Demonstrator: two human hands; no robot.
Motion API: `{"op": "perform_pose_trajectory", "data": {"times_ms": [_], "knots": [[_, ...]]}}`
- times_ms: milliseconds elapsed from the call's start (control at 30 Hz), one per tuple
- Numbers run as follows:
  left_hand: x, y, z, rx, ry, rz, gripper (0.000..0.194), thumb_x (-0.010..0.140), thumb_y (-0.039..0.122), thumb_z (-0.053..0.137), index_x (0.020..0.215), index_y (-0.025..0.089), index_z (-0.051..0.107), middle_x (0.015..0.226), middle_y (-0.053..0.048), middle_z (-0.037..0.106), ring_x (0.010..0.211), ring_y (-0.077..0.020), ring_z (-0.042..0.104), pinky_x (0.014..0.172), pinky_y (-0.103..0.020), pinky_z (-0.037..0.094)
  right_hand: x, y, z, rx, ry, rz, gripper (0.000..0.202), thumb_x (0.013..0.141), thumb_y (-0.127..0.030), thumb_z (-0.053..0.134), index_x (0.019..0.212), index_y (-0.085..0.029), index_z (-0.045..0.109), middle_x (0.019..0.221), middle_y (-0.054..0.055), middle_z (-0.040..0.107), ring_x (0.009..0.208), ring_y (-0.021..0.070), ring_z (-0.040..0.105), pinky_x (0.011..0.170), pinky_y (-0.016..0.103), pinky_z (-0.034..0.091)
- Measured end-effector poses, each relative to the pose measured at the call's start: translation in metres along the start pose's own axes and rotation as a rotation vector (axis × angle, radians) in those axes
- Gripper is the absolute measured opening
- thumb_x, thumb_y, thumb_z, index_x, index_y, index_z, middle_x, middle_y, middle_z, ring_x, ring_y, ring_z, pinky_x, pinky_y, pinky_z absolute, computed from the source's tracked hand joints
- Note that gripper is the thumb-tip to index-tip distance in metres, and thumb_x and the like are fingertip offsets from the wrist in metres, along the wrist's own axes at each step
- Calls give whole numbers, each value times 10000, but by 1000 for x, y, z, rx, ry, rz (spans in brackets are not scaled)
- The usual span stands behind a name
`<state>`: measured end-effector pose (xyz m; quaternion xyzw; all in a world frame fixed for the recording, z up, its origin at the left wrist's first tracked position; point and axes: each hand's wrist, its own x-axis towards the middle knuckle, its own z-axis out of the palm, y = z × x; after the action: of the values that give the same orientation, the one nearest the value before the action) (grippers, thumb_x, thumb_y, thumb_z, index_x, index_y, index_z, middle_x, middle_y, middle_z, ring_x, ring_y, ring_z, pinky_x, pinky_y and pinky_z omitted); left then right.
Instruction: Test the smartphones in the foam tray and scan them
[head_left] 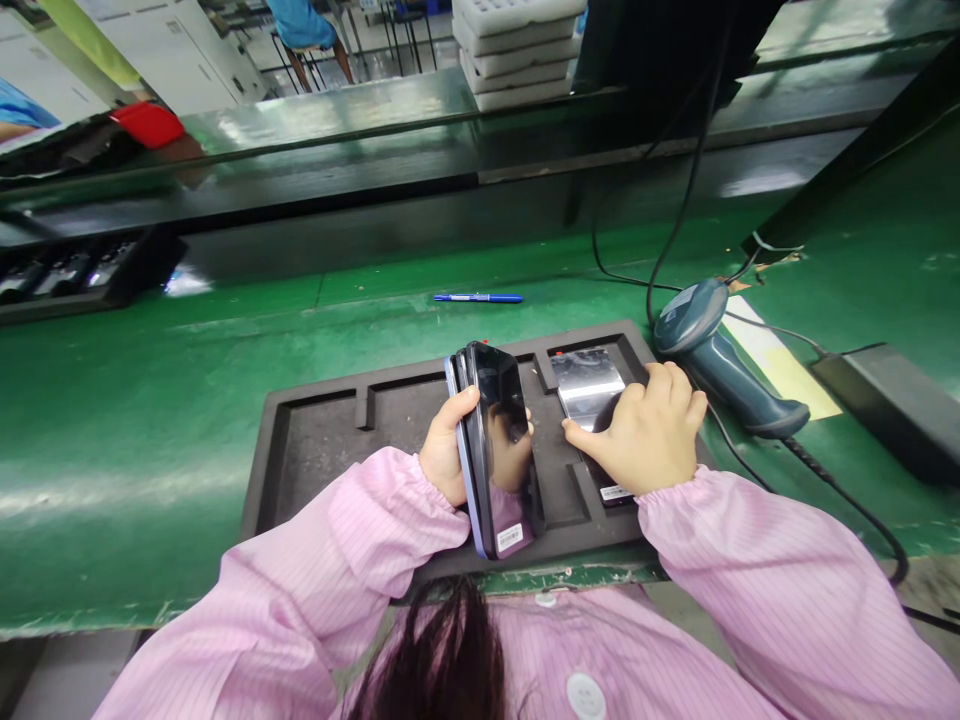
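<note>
Several smartphones (504, 440) are stacked together in my left hand (447, 450), tilted above a black foam tray (319, 455). The top one has a dark glossy screen and a white barcode label at its lower end. My fingers wrap around the stack, the thumb on its left edge. In the tray's right compartment lies another smartphone (589, 385), its screen reflecting light and a label near its bottom. My right hand (651, 430) is curled over that phone, thumb at the left edge and fingers at the right, covering part of the screen.
A blue pen (478, 298) lies behind the tray on the green table (135, 410). To the right are a corded barcode scanner (724, 360), paper (780, 360) and a dark box (892, 400). White foam trays (517, 55) stand stacked on the ledge. A person (302, 25) sits beyond.
</note>
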<state>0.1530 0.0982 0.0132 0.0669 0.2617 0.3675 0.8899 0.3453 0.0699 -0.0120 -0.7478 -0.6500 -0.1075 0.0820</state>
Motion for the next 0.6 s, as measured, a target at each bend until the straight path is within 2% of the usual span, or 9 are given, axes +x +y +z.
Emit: {"op": "perform_pose_trajectory", "data": {"times_ms": [333,600], "knots": [[-1,1,0,19,-5,-25,323,736,410,569,835,108,630,746,-80,674,799,-232,646,871,-377,460,1,-1,-3,7,-30,11,631,660,-598,542,863,-3,592,1187,322,431,1168,424,318,878,573,310],[-3,0,3,-24,20,-21,319,730,384,595,826,83,642,761,-94,670,770,-206,646,870,-328,462,0,0,-2,19,-5,9,610,662,-596,542,863,-21,586,1191,329,443,1172,434,312,881,594,303]]}}
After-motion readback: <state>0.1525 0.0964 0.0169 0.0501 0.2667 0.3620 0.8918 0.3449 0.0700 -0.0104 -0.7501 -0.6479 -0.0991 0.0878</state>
